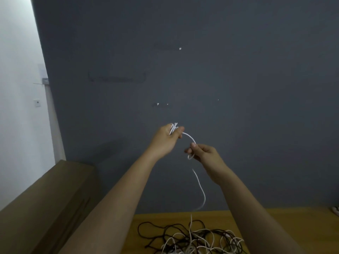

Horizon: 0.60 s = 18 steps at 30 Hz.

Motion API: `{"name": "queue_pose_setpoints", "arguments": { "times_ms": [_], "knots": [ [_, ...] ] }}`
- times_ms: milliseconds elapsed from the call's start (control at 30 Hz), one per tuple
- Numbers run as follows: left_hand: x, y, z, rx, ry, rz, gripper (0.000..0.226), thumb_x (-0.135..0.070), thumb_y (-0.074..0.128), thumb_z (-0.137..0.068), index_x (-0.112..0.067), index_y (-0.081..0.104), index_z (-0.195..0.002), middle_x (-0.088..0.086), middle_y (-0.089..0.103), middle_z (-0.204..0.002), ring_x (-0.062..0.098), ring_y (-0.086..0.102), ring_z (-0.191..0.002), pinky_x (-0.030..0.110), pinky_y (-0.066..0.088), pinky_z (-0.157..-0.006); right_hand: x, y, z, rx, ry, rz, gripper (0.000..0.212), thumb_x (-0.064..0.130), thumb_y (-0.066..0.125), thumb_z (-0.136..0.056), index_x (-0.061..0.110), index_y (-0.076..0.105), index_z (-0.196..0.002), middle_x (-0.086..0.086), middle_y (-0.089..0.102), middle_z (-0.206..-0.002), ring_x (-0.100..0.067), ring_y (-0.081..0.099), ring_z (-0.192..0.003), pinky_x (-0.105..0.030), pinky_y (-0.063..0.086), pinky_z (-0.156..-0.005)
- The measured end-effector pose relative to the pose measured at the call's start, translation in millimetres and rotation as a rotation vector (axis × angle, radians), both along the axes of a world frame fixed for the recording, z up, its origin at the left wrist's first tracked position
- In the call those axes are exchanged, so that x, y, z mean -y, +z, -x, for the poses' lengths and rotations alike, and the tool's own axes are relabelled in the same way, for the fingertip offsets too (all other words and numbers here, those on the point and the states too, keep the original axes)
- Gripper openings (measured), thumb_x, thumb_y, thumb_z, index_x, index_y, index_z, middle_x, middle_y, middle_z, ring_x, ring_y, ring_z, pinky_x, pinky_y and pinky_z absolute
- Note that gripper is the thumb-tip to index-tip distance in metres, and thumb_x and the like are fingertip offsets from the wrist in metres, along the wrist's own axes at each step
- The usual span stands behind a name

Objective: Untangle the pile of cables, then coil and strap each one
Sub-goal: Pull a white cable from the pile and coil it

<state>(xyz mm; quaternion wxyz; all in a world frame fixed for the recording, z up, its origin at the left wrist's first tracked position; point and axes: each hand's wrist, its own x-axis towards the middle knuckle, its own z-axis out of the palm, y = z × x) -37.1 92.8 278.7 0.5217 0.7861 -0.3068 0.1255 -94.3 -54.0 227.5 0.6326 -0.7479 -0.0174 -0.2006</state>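
Holding both arms raised in front of a dark grey wall [220, 70], above a wooden table [266, 226].

Left hand [166, 139]: gripping a small bundle of white loops, fingers curled round them, thumb pressing across the top; loop ends poking up and a little to the right out of the fist.

Right hand [203, 153]: sitting lower and to the right, pinching the same white cable [200, 186] between thumb and curled fingers, fingers closed tight on it.

Between the two hands: arching in a short curve, rising from the left fist and bending down to the right pinch. Below the right hand: curling in a tiny loop just under the fingers, then hanging mostly vertical, long axis running top to bottom, bowing out to the right partway down, then swinging back left towards the table edge and dropping into the pile; partly blurred near the bottom of that bow.

Pile of cables [192, 239]: lying on the table at the bottom of the view, between the two forearms, black and white strands looping over one another; still tangled, individual ends impossible to pick out. Spreading wider than deep, long axis running left to right.

Left of the table: a brown cardboard box [45, 198] lying long and slanted, stretching from the lower left corner up towards the wall. At the far right edge: a small pale striped object [336, 209], too cropped to identify. Far left: a white wall [18, 88] with a small wall switch [37, 102].
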Motion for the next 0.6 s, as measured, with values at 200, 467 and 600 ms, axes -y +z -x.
{"name": "queue_pose_setpoints", "arguments": {
  "times_ms": [200, 467, 600],
  "knots": [
    [-7.9, -15.0, -8.6, -0.056, 0.085, 0.042, 0.032, -0.033, 0.051, -0.097, -0.021, 0.056, -0.067, -0.006, 0.050, -0.061, 0.008, 0.045, -0.054, 0.011, 0.033, -0.046, 1.9, 11.7, -3.5, -0.101, 0.095, -0.117, 0.028, 0.027, 0.046, -0.101, 0.011, 0.059, -0.083, 0.007, 0.028, -0.051, -0.010, 0.028, -0.046, -0.019, 0.037, -0.047],
    [-33.7, -31.7, -19.2, -0.131, 0.152, 0.133, 0.035, -0.036, 0.050, -0.097, -0.021, 0.055, -0.065, -0.005, 0.046, -0.057, 0.010, 0.041, -0.051, 0.023, 0.034, -0.051, 18.7, -0.2, -3.3, 0.182, -0.300, 0.219, 0.016, 0.020, 0.058, -0.095, 0.011, 0.064, -0.084, 0.001, 0.050, -0.062, -0.011, 0.043, -0.056, -0.019, 0.035, -0.052],
    [-34.2, -42.9, -10.5, -0.280, -0.102, 0.095, 0.034, -0.036, 0.049, -0.097, -0.020, 0.052, -0.067, -0.013, 0.038, -0.045, 0.007, 0.032, -0.043, 0.019, 0.029, -0.045, 24.2, -0.7, -15.3, 0.214, -0.625, 0.576, 0.016, 0.022, 0.061, -0.093, 0.011, 0.072, -0.095, -0.003, 0.056, -0.090, -0.024, 0.047, -0.096, -0.029, 0.036, -0.079]
  ]
}}
